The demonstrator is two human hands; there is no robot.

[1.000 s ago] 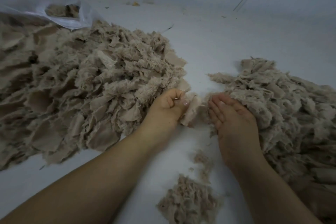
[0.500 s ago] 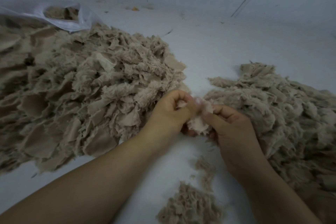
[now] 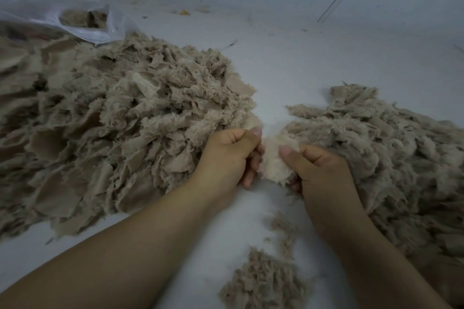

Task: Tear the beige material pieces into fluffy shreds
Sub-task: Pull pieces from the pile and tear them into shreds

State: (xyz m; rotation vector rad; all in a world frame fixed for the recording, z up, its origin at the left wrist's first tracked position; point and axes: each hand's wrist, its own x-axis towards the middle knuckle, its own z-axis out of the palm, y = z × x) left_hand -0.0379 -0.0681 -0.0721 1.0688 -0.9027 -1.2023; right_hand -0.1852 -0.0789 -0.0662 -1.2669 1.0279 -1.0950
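1. A beige material piece (image 3: pixel 272 158) is sitting between the two hands, above the white surface (image 3: pixel 288 75), in the gap between the two big heaps.
2. The left hand (image 3: pixel 229 155) is curling round the piece's left edge, thumb on top, fingertips tucked under.
3. The right hand (image 3: pixel 319 170) is pinching the right edge, thumb pressing down on the fluff, fingers folded beneath.
4. Both hands are closing tight on the same piece; knuckles are facing up toward the camera.
5. The piece is bunching into a pale tuft; its long axis is running roughly near-to-far between the thumbs, upper end pointing toward the far wall, lower end fraying toward the viewer. Exact outline is hard to tell, as the fingers are covering its sides.
6. The large heap (image 3: pixel 113 138) is lying to the left, touching the left hand's back.
7. The right heap (image 3: pixel 391 158) is lying against the right hand's outer side.
8. A small clump (image 3: pixel 263 281) is sitting near the bottom edge, between the forearms.
9. A white plastic bag (image 3: pixel 50 15) is lying at far left, behind the large heap.
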